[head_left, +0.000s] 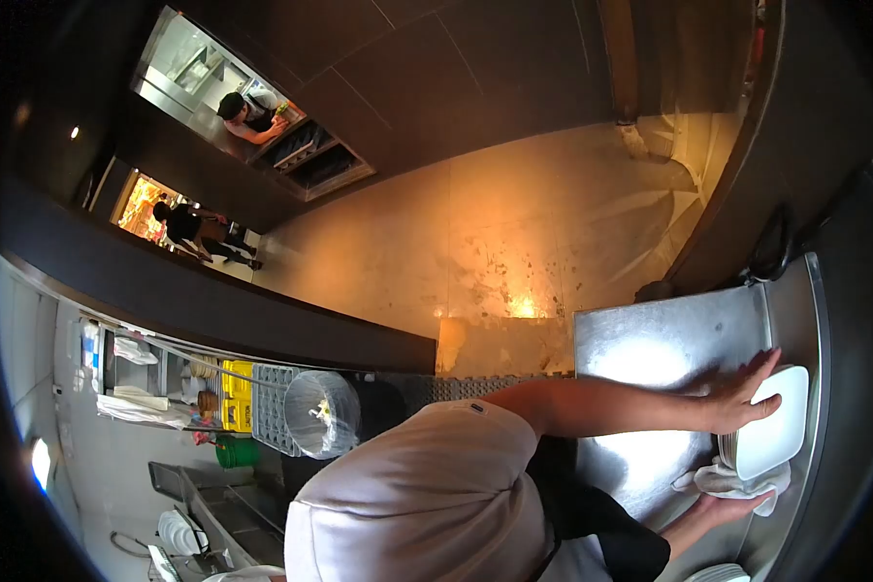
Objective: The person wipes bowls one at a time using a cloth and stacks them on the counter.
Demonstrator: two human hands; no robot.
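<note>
A short stack of white rectangular plates [774, 422] stands on the steel counter at the right of the view. My left hand [744, 396] reaches across to it, fingers spread beyond the near edge and the thumb over the top plate. A white cloth [737, 482] is bunched against the lower side of the stack. My right hand [729, 508] grips this cloth, its fingers partly hidden by the folds. Whether the right hand bears any of the plates' weight I cannot tell.
The steel counter [640, 359] has a raised back edge. More white plates [720, 573] sit at the bottom edge. A lined bin [322, 415], grey crates [274, 407] and a green bucket [235, 450] stand lower left. Two people [252, 116] [199, 231] appear upper left.
</note>
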